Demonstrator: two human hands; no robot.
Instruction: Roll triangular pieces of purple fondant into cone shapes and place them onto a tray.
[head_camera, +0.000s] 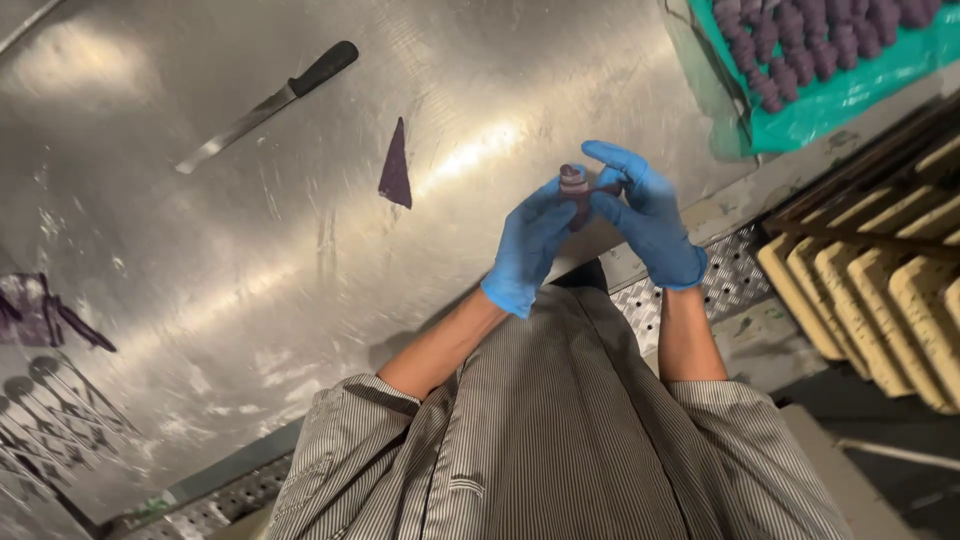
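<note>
knife (268, 104): black handle, lying far left on the steel tabletop (200, 250)
purple triangle (396, 168): flat, mid-tabletop
green tray (850, 95): far right, holding purple rolls (800, 40)
slatted rack (880, 280): right

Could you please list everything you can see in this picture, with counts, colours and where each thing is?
Steel table: one, silver, fills the left and middle.
Knife: one, black handle, steel blade, lying on the table at upper left.
Triangular piece: one, dark purple, flat on the table near the middle.
Rolled piece: one, purple, in the grip of both hands.
Tray: one, green, upper right, holding rows of purple rolled pieces; too many to count.
Purple scraps: a few, at the table's left edge.
Tan slabs: several, stacked on edge at right.
Striped shirt: one, grey, bottom centre.
Left hand: blue glove, under the roll.
Right hand: blue glove, pinching the roll.
</note>
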